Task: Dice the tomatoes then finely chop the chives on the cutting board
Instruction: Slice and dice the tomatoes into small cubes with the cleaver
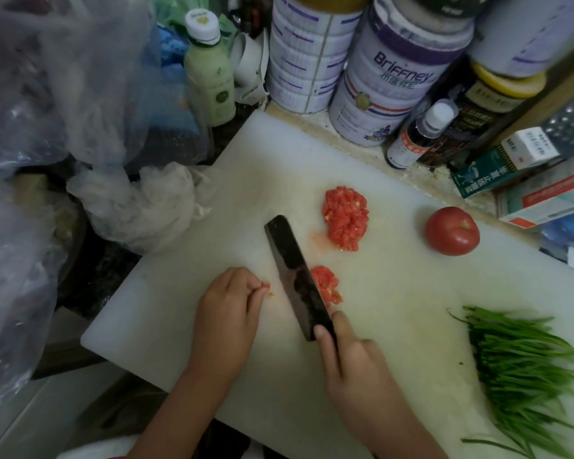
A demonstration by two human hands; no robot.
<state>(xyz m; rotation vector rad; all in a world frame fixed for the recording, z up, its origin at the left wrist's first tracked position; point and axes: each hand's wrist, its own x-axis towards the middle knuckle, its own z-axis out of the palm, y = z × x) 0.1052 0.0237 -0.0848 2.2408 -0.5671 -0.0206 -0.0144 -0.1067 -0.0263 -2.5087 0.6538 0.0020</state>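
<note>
In the middle of the white cutting board (pixel 272 154) lies a big heap of diced tomato (pixel 345 218); lower down, a smaller heap (pixel 327 283) touches the blade of the dark knife (pixel 294 273). 1 whole tomato (pixel 452 230) sits at the right and the chives (pixel 524 369) at the lower right. The right hand (pixel 353 367) grips the knife handle; the left hand (pixel 227 306) pinches a tiny tomato piece (pixel 265 286) in its fingertips. Large tins (pixel 391 77) stand at the top of the frame

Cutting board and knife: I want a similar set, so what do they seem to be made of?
The cutting board looks like plastic: a thick, opaque white slab with a smooth matte face and faint yellowish staining. The knife has a dark, dull, mottled blade, probably patinated steel rather than polished stainless; its handle is hidden by the right hand.
</note>
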